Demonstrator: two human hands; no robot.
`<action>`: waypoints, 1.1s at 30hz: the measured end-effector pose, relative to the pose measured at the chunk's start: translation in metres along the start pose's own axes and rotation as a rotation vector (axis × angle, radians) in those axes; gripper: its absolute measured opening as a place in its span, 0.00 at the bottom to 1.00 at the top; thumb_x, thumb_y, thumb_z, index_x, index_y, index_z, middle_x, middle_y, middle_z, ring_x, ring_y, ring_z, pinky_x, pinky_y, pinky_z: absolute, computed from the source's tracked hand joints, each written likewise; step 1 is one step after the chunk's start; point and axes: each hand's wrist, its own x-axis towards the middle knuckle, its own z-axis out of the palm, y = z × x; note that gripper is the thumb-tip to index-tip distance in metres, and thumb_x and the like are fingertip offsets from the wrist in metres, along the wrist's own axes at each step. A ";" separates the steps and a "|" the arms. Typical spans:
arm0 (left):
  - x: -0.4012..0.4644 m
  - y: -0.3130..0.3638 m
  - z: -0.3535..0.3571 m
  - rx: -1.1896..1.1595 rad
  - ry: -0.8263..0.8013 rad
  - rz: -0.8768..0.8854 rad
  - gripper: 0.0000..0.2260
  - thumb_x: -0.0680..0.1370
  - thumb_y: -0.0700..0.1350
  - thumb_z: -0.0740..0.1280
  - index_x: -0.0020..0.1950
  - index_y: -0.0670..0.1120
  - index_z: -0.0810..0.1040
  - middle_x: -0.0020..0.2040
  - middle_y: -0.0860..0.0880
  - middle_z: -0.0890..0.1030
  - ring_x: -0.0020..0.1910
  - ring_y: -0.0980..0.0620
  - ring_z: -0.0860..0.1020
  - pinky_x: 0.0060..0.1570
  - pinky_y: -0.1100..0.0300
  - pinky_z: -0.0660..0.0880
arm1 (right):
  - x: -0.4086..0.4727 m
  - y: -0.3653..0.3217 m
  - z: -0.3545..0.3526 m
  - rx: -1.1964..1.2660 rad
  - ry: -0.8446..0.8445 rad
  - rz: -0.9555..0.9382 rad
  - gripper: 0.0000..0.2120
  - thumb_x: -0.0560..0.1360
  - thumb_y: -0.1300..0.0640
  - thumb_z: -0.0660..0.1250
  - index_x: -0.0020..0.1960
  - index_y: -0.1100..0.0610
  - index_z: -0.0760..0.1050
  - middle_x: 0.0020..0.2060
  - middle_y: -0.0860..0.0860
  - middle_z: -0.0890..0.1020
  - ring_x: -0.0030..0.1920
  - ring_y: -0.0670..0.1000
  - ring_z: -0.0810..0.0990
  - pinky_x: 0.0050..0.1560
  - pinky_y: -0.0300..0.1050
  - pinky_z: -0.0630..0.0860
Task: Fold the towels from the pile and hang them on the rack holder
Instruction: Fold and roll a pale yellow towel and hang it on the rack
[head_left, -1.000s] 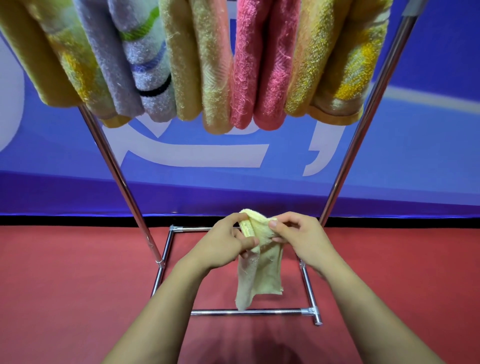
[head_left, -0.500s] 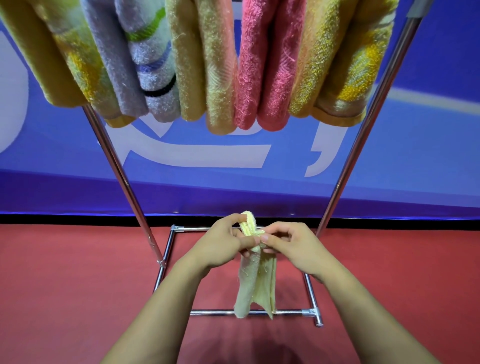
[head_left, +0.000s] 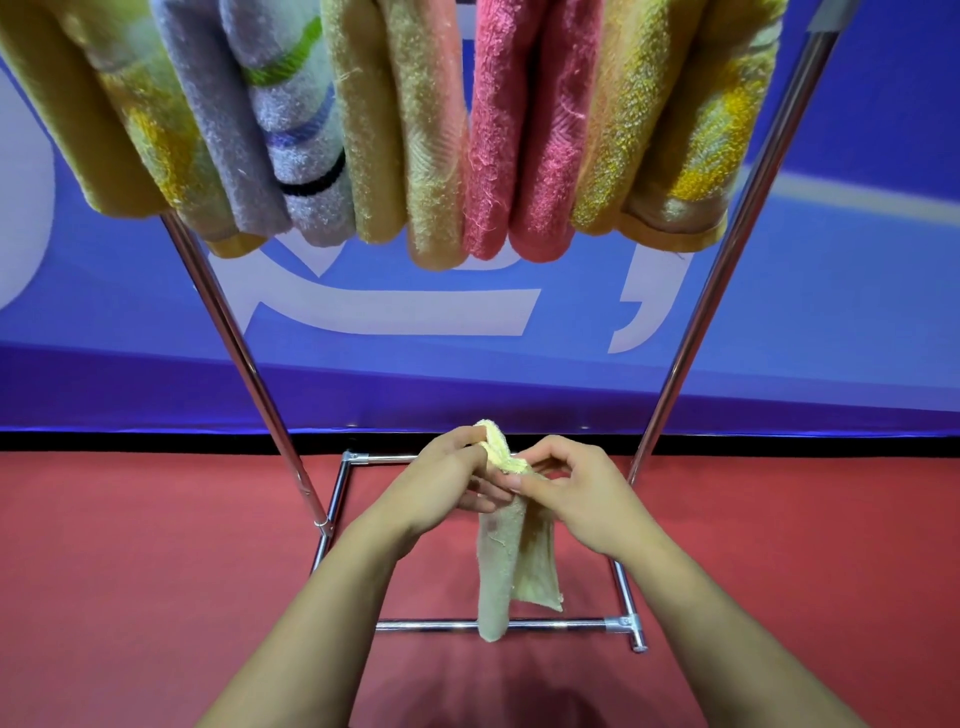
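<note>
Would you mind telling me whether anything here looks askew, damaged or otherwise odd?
Nothing is spilled or broken. The pale yellow towel pinched by the left hand and right hand hangs unevenly, one layer lower than the other, so its fold is not squared. The hung towels sit tidily.

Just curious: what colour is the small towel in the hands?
Pale yellow towel, seen best in the head view.

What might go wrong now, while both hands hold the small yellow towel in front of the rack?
1. The left hand and right hand pinch only the top of the pale yellow towel; its hanging layers look uneven, so the fold may come out crooked or slip open.
2. The hanging towels seem tightly packed on the rack, so squeezing in another may push one off.
</note>
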 end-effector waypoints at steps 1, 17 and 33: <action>0.001 -0.003 -0.001 0.098 0.034 0.025 0.18 0.79 0.36 0.58 0.69 0.47 0.72 0.47 0.43 0.87 0.44 0.50 0.86 0.46 0.55 0.81 | 0.000 0.000 -0.001 0.008 -0.001 -0.003 0.05 0.74 0.57 0.77 0.48 0.52 0.83 0.44 0.48 0.87 0.43 0.44 0.84 0.45 0.38 0.75; 0.001 -0.009 -0.001 0.120 0.169 0.450 0.18 0.73 0.50 0.78 0.56 0.56 0.73 0.44 0.53 0.80 0.44 0.55 0.80 0.49 0.56 0.78 | 0.001 -0.015 -0.006 0.423 0.229 -0.042 0.04 0.79 0.64 0.69 0.54 0.59 0.80 0.49 0.61 0.85 0.51 0.57 0.86 0.47 0.41 0.83; -0.013 0.014 0.022 -0.074 0.150 0.479 0.08 0.79 0.43 0.73 0.55 0.53 0.86 0.50 0.54 0.88 0.52 0.58 0.85 0.50 0.65 0.78 | -0.003 -0.017 -0.011 0.280 0.085 -0.188 0.30 0.73 0.57 0.76 0.72 0.44 0.73 0.66 0.44 0.80 0.60 0.45 0.81 0.64 0.49 0.76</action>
